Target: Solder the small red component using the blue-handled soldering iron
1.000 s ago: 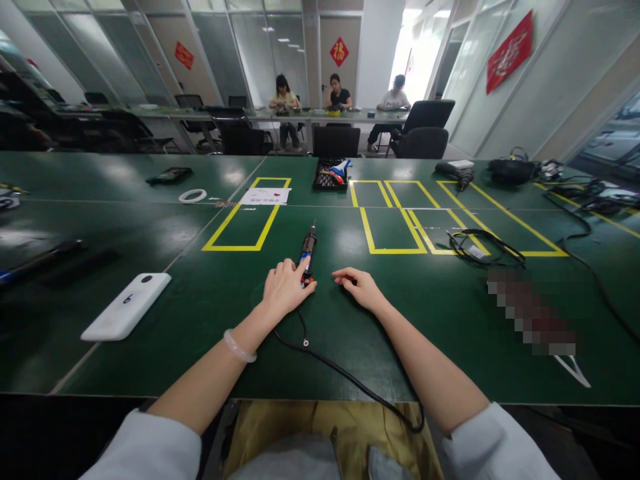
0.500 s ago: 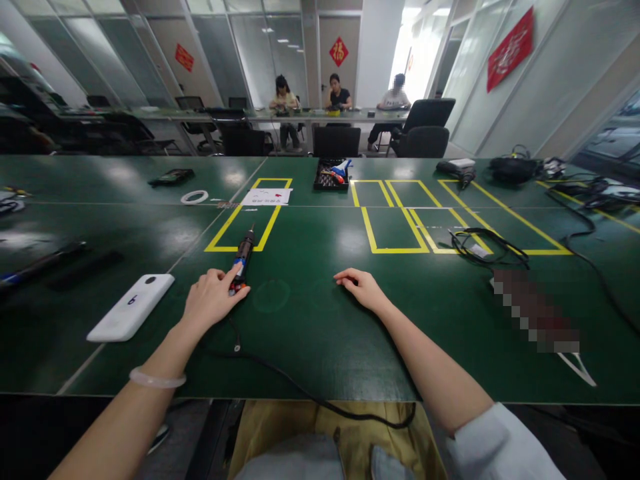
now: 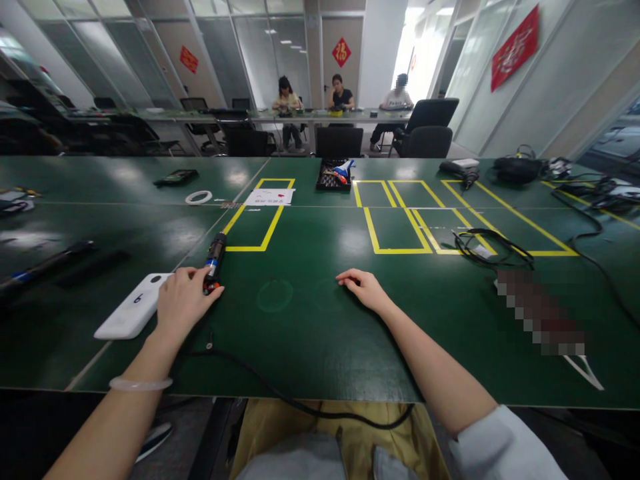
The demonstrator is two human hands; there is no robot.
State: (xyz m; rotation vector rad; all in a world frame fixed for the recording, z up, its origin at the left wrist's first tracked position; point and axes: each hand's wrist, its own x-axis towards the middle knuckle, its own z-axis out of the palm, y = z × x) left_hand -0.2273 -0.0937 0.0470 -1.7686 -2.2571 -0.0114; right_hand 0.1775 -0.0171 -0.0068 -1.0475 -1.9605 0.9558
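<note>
Presently left hand [image 3: 181, 303] curled over rear end of slim black cylindrical tool [image 3: 214, 259], fingers resting on it, on glossy green table [image 3: 310, 333]; flat white rounded device [image 3: 134, 315] just beside; right hand [image 3: 364, 288] flat, loosely spread, holding nothing; thin black cord [image 3: 280, 393] trails off near edge.

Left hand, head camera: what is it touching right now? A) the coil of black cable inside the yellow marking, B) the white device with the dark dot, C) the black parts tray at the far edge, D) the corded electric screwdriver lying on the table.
D: the left hand rests on the rear end of the corded electric screwdriver, which lies on the green table just right of the white device.
</note>
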